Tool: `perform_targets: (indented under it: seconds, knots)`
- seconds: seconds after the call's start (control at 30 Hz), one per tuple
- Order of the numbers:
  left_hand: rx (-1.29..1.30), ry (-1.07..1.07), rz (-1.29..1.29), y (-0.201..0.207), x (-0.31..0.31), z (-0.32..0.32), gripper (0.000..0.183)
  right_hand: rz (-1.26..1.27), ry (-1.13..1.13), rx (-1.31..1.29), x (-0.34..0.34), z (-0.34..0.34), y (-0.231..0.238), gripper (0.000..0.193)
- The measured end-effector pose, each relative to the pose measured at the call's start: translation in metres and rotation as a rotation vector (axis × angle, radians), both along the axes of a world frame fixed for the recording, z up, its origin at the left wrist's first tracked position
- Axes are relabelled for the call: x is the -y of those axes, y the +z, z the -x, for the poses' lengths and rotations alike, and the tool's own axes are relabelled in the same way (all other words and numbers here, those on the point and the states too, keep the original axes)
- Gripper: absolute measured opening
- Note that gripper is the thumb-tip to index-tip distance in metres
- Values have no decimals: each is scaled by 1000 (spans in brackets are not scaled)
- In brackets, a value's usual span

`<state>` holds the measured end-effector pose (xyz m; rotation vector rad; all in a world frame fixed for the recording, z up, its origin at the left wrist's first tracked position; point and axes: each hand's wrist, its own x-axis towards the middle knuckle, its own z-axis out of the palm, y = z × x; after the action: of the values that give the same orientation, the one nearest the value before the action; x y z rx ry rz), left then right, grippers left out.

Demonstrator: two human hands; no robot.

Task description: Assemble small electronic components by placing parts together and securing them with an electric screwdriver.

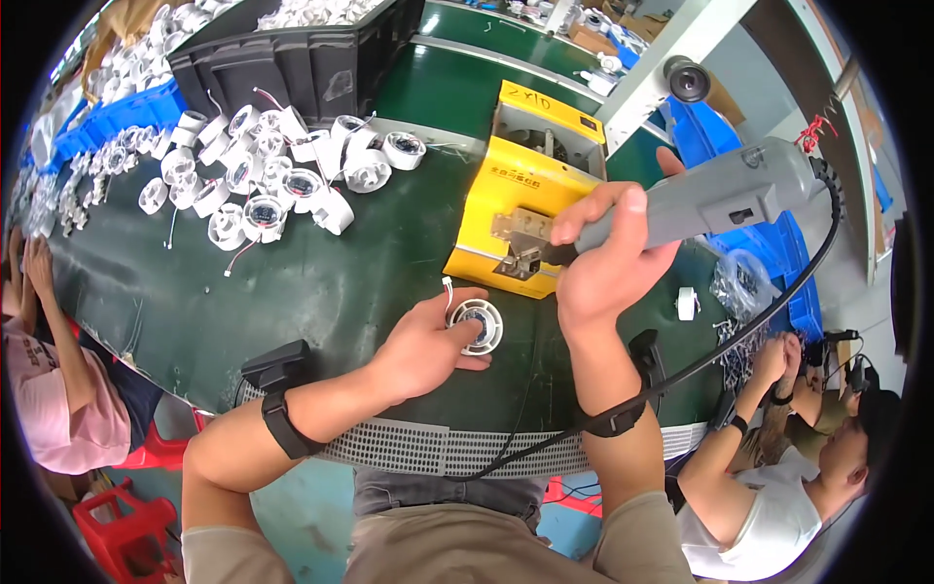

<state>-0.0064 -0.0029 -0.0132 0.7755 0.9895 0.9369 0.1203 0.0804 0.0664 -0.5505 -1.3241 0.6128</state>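
Note:
My left hand [420,343] is closed on a round white plastic housing [493,329], low over the green tabletop. The thumb lies across its open face, and a short white lead with a small connector [448,282] sticks up beside the fingers. My right hand [615,268] grips a grey electric screwdriver [715,198], tilted with its nose down to the left. That nose is at the metal outlet [523,243] on the front of a yellow screw feeder [491,200]; whether the bit touches a screw is too small to tell.
A pile of similar white housings [263,180] with leads lies at the left, before a black crate [292,73] and a blue bin [122,122]. A black cable [769,311] loops from the screwdriver across my right forearm. Other people [769,477] sit at both sides.

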Motion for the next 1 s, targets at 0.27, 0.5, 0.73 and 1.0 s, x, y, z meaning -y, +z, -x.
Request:
perform_targets:
  seconds: [0.27,0.5,0.73,1.0]
  knots:
    - [-11,3,-18,-2,0,1,42,21,4,-24,-7,10,-6,41]
    - [-22,7,18,1,-1,0,38,38,33,25,-8,8,-10,36]
    - [-11,59,34,0,-4,3,34,115,145,7,10,2,-15,38]
    - [28,106,14,-4,-6,2,34,156,338,-32,38,7,-32,43]
